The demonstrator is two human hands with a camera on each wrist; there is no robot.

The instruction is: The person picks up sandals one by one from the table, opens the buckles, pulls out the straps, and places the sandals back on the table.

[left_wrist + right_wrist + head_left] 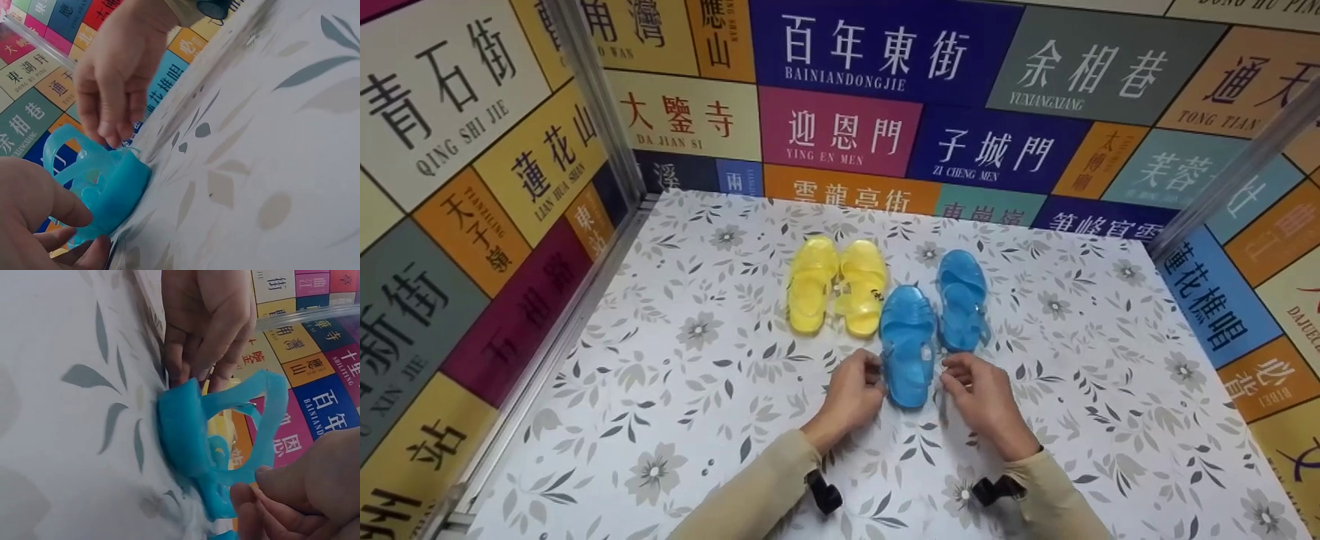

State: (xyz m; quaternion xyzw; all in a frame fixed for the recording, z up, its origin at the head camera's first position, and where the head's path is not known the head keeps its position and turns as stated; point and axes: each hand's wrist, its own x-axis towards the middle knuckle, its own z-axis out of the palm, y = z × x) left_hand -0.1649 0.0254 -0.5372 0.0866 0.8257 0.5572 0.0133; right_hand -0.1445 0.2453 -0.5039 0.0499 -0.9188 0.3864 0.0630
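Note:
A blue jelly sandal [907, 379] lies on the patterned tabletop between my two hands, toe pointing away, its heel strap standing up in both wrist views. My left hand [855, 394] is at its left side, fingers loosely bent and fingertips close to the sole's edge. On the other side my right hand [979, 390] has its thumb and forefinger near the strap, a narrow gap showing in the head view. The second blue sandal [962, 300] lies farther off to the right. A pair of yellow sandals, one left [811, 289] and one right [861, 289], lies side by side beyond my left hand.
The white tabletop [660, 405] carries a grey leaf and flower print. Coloured panels with street names [840, 131] wall it in at the back and both sides. Metal posts [607, 105] stand at the back corners. Black wrist cameras [825, 491] sit at both cuffs.

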